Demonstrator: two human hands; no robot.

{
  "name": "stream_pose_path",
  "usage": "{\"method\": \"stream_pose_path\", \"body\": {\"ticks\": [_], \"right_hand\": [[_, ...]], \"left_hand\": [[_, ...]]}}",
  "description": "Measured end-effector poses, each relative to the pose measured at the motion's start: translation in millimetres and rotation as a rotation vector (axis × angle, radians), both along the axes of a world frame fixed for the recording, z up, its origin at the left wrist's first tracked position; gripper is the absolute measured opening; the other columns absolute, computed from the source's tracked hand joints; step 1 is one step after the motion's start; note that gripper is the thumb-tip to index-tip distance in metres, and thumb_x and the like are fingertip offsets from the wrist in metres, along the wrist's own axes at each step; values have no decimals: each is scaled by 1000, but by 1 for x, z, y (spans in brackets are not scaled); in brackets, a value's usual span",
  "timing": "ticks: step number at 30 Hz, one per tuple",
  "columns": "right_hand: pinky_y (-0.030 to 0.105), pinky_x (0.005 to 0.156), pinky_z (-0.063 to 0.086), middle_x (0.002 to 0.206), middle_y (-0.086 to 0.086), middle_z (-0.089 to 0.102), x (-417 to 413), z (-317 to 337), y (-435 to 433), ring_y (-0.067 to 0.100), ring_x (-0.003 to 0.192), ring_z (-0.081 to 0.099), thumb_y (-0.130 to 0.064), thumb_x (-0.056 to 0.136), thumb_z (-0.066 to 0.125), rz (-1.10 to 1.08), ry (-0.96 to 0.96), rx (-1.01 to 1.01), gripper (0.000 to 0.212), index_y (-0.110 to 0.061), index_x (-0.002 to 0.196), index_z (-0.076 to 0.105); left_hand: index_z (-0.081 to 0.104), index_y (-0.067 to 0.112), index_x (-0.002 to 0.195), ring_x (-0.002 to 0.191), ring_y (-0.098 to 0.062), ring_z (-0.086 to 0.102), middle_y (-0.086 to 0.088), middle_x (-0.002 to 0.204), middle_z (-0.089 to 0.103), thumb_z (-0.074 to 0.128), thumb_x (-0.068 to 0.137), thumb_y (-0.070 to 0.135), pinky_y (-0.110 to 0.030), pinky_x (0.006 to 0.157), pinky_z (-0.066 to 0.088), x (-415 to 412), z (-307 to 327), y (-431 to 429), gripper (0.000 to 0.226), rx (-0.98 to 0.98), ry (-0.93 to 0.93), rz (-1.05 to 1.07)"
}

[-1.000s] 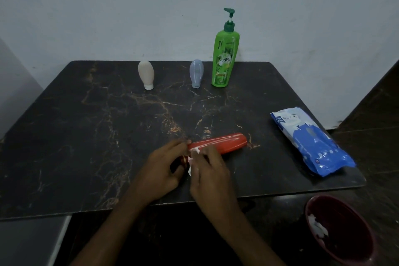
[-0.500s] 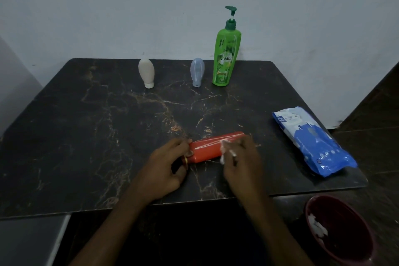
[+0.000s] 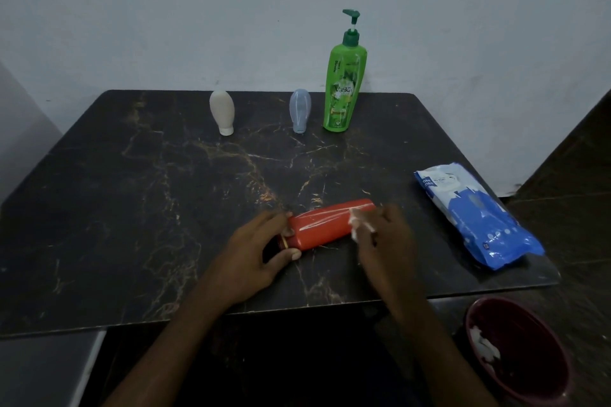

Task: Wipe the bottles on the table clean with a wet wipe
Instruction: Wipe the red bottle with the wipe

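A red bottle (image 3: 322,225) lies on its side on the dark marble table (image 3: 165,208), near the front edge. My left hand (image 3: 261,253) grips its dark cap end. My right hand (image 3: 385,236) presses a crumpled white wet wipe (image 3: 357,225) against the bottle's far right end. At the back of the table stand a tall green pump bottle (image 3: 344,89), a small pale blue bottle (image 3: 300,111) and a small cream bottle (image 3: 222,112), both resting on their caps.
A blue and white pack of wet wipes (image 3: 476,213) lies near the table's right edge. A dark red bin (image 3: 519,350) with used white wipes inside sits on the floor at the lower right. A pale wall rises behind the table.
My right hand has slid the wipe along the red bottle from the cap end to the far right end. My left hand has stayed on the cap end.
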State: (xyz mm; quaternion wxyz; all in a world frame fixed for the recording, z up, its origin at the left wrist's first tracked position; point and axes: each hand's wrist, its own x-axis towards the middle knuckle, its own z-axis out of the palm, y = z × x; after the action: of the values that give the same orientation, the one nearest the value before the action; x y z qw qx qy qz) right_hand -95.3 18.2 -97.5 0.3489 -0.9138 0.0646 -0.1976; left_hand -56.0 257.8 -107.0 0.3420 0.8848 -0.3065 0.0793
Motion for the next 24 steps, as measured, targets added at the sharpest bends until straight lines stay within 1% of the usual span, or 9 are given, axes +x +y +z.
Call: {"method": "stream_pose_path", "body": {"ticks": [4, 7, 9, 11, 14, 18, 20, 22, 24], "right_hand": [[9, 64, 34, 100, -2, 52, 12, 0, -23, 3, 78, 49, -21, 96, 59, -153, 44, 30, 16, -15, 107, 68], [12, 60, 37, 92, -12, 50, 9, -3, 7, 5, 79, 55, -25, 99, 52, -154, 63, 6, 12, -20, 102, 63], [20, 69, 45, 101, -7, 51, 1, -5, 37, 10, 82, 56, -20, 97, 50, -55, -11, -79, 20, -17, 110, 65], [28, 75, 49, 108, 0, 51, -10, -7, 61, 17, 85, 57, -15, 93, 49, 127, -90, -114, 26, -13, 112, 67], [28, 74, 50, 105, 1, 52, -14, -4, 65, 17, 85, 57, -19, 92, 46, 235, -106, -93, 30, -11, 111, 68], [31, 78, 51, 109, -1, 52, 2, -3, 25, 15, 89, 57, -17, 94, 51, 122, -17, -77, 28, -13, 115, 68], [26, 72, 50, 103, -3, 52, 13, -1, -2, 11, 83, 56, -17, 95, 55, 18, 29, -28, 23, -13, 112, 68], [19, 66, 43, 102, -2, 51, 21, 2, -21, 7, 79, 53, -19, 96, 57, -58, 55, -58, 20, -13, 113, 68], [23, 67, 44, 103, 5, 53, 24, 6, -25, 9, 77, 53, -19, 97, 57, -114, 70, -63, 18, -8, 106, 68]], "left_hand": [[52, 33, 130, 122, 1, 52, 17, 136, 55, 75, 88, 42, -21, 102, 45, 1, 0, -1, 48, 1, 45, 29], [50, 30, 140, 121, 0, 53, 15, 136, 55, 74, 88, 46, -19, 103, 42, 2, -1, -1, 60, 33, 45, 45], [54, 23, 141, 122, -2, 54, 12, 137, 56, 72, 88, 47, -23, 105, 43, 3, -2, -2, 61, 33, 30, 44], [57, 21, 140, 123, -4, 53, 11, 136, 57, 70, 87, 50, -25, 106, 43, 4, -2, -3, 61, 33, 22, 51], [56, 24, 141, 124, -6, 46, 12, 134, 57, 62, 86, 60, -26, 105, 39, 4, -3, -2, 65, 71, 16, 78], [52, 24, 143, 124, -6, 42, 13, 133, 54, 58, 84, 67, -26, 103, 38, 5, -4, -2, 73, 105, 44, 93], [51, 23, 144, 122, -7, 41, 14, 131, 53, 58, 83, 68, -25, 103, 38, 6, -4, -3, 76, 114, 49, 95], [51, 23, 144, 122, -8, 38, 14, 129, 52, 58, 83, 68, -24, 102, 36, 7, -4, -3, 77, 112, 53, 100], [50, 23, 144, 123, -9, 34, 13, 129, 51, 57, 82, 69, -25, 102, 34, 7, -4, -3, 78, 118, 55, 109]]}}
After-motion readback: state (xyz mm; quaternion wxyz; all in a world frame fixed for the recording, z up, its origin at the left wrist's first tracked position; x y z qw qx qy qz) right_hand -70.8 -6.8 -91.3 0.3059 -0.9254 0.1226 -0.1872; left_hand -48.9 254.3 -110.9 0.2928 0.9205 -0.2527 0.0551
